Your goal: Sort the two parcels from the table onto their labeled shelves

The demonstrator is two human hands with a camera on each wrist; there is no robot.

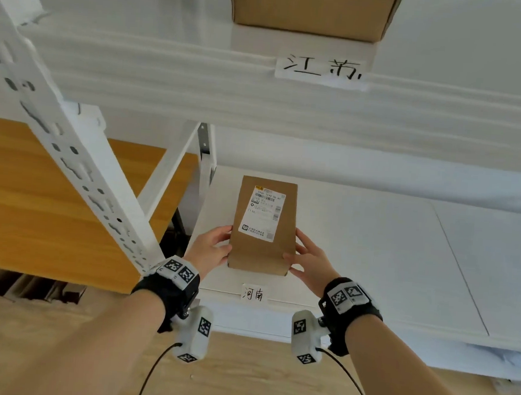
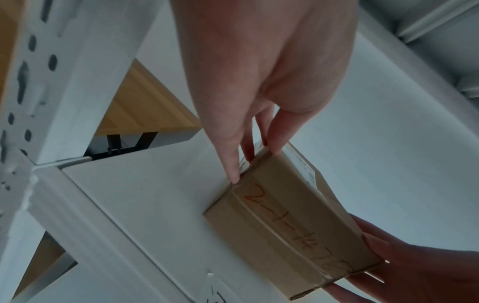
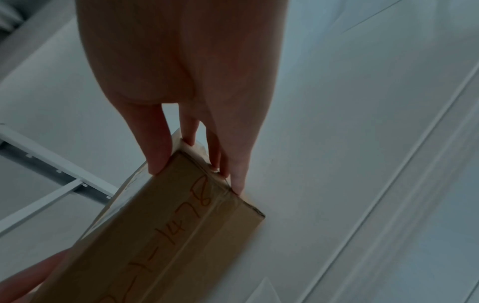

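At the front edge of a white lower shelf [image 1: 374, 243], two bare hands hold a small brown cardboard parcel [image 1: 263, 228] between them. The left hand [image 1: 210, 249] presses against the parcel's left side with fingers nearly straight, thumb on the top face; the right hand [image 1: 310, 260] mirrors it on the right side, fingers extended along the box edge. From the wrist views the fingertips [image 2: 234, 178] sit at the near corners of the box, and the parcel appears to rest on the shelf, though the dim light makes contact underneath hard to confirm. A white shipping label [image 1: 262, 211] faces up, and orange handwriting [image 2: 298, 225] runs along the taped near side. Just below the parcel, a paper tag reading 河南 [image 1: 253, 294] is stuck to the shelf lip. Above, a second tag reading 江苏 [image 1: 322, 68] marks the upper shelf [image 1: 169, 74], where another cardboard box [image 1: 311, 11] sits. To the left stands a perforated white upright [image 1: 69, 154] beside a wooden table [image 1: 19, 197].
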